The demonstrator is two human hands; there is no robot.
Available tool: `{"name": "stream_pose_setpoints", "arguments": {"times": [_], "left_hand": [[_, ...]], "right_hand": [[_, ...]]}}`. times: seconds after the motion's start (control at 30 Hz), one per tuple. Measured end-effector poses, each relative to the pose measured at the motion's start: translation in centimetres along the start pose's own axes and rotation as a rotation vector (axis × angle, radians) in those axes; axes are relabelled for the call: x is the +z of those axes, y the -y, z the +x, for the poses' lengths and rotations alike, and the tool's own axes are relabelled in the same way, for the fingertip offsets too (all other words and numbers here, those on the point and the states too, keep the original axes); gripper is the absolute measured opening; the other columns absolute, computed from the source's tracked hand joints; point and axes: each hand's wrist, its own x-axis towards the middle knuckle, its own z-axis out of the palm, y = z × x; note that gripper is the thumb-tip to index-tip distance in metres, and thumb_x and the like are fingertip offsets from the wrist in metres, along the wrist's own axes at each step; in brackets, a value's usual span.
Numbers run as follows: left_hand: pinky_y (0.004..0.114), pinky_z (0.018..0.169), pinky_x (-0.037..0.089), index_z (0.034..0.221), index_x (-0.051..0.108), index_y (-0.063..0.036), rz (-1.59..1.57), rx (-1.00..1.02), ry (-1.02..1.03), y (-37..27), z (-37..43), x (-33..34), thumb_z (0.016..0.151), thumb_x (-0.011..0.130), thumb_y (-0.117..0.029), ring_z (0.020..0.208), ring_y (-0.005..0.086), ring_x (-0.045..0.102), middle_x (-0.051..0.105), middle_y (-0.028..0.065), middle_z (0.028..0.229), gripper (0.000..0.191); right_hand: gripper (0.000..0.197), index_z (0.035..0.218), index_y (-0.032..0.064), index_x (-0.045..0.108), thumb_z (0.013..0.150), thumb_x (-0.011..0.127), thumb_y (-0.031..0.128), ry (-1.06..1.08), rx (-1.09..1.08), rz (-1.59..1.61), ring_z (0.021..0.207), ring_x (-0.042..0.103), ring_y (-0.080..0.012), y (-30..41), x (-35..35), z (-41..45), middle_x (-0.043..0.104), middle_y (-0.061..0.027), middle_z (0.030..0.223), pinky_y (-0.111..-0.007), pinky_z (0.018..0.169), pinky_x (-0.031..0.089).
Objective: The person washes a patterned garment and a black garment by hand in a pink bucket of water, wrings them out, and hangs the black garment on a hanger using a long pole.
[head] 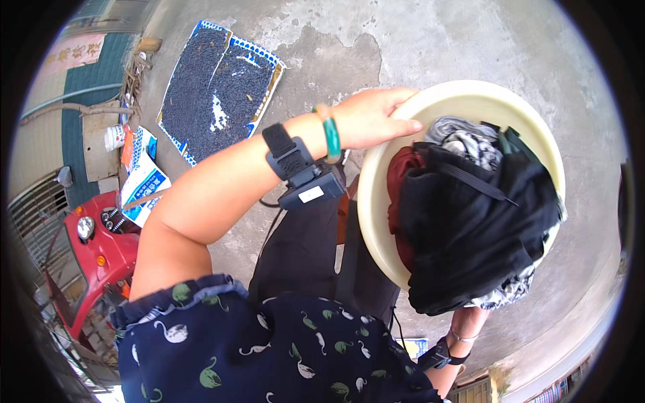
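Note:
A cream plastic basin point(374, 221) is in front of me at my right, heaped with clothes. My left hand point(375, 117) grips its far left rim, the thumb lying over the inside edge. Black trousers point(463, 231) with a drawstring cover most of the pile. A dark red garment point(399, 201) shows along the left, and a grey and white patterned cloth point(468, 141) lies at the far side. Black-and-white fabric point(509, 292) hangs over the near rim. Under that overhang my right hand point(471, 315) holds the basin's near side, its fingers hidden.
Small dark grains or berries point(201, 95) are spread over opened sacks on the concrete floor point(453, 40). A red motor vehicle point(108, 252) stands at the left, near a blue-and-white printed bag point(143, 186) and a white bucket point(115, 137). Sticks point(133, 80) lean by the wall.

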Motion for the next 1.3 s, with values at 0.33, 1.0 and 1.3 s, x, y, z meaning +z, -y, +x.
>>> {"name": "stream_pose_setpoints", "arguments": {"times": [0.33,1.0,1.3], "left_hand": [[0.027,0.079,0.047,0.118,0.049,-0.0068,0.052,-0.01,-0.335,0.4,-10.2,7.7,0.086,0.058,-0.018,0.089,0.0106,0.057,0.062,0.0055,0.099,0.035],[0.041,0.069,0.044,0.114,0.05,-0.0145,0.054,0.045,-0.584,3.1,-44.1,3.6,0.082,0.055,-0.032,0.078,0.0322,0.059,0.061,0.0137,0.082,0.037],[0.04,0.065,0.045,0.11,0.052,-0.0147,-0.006,-0.059,-0.836,5.3,-57.6,3.4,0.081,0.056,-0.035,0.074,0.0295,0.061,0.062,0.012,0.078,0.035]], "right_hand": [[0.053,0.129,-0.0016,0.038,0.089,0.051,0.031,0.256,-0.067,-0.248,0.121,0.041,-0.0222,5.3,-3.0,-3.3,0.044,-0.0101,0.13,-0.035,0.101,0.031],[0.054,0.135,0.0012,0.023,0.089,0.044,0.02,0.307,0.259,-0.548,0.115,0.039,-0.0174,-7.5,12.7,-20.6,0.034,-0.0107,0.135,-0.028,0.096,0.034],[0.057,0.138,0.002,0.015,0.089,0.041,0.013,0.358,0.391,-0.671,0.114,0.035,-0.014,-7.1,9.5,-25.9,0.027,-0.0109,0.139,-0.024,0.095,0.033]]}}
